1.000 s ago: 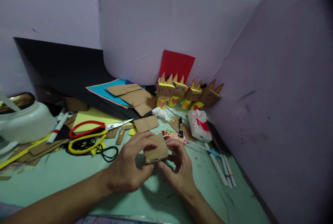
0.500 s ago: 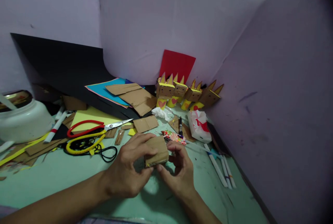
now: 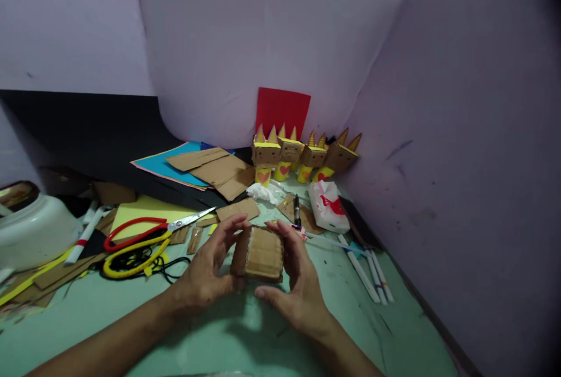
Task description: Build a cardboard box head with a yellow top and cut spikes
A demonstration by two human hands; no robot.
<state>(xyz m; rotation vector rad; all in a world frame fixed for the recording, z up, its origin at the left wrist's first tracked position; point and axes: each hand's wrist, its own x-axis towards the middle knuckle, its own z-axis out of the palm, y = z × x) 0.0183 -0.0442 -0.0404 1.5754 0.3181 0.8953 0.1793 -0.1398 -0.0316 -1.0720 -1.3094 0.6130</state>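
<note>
Tabletop (image 3: pixel 109 318), pale green, lying under the fingers and carrying loose scraps on the left; risk judged: the work slipping down onto it if the grip is loosening.

Cardboard box (image 3: pixel 262 254), small and corrugated, being held just above the tabletop between both hands; left hand (image 3: pixel 204 275) cupping its left side, right hand (image 3: pixel 298 283) cupping its right side; fingers (image 3: pixel 228 231) of both hands curling onto the box, clamping it from opposite sides; risk judged: pressing too hard may be crushing the thin walls or springing a joint, since the seams look light.

Scissors (image 3: pixel 144 232), red and yellow handled, lying left of the fingers beside a black cord (image 3: pixel 175 263); risk judged: a drifting left forearm may be snagging them.

Cardboard figures (image 3: pixel 302 155), four in a row beyond the fingers against the wall.

Pens (image 3: pixel 368 272), lying right of the fingers; a sweeping right wrist may be rolling them.

Hidden or unclear: the underside and far face of the box; whether it is open or closed; the right thumb tip showing only below the box; the white tub (image 3: pixel 30 231) being cut off at the left edge.
</note>
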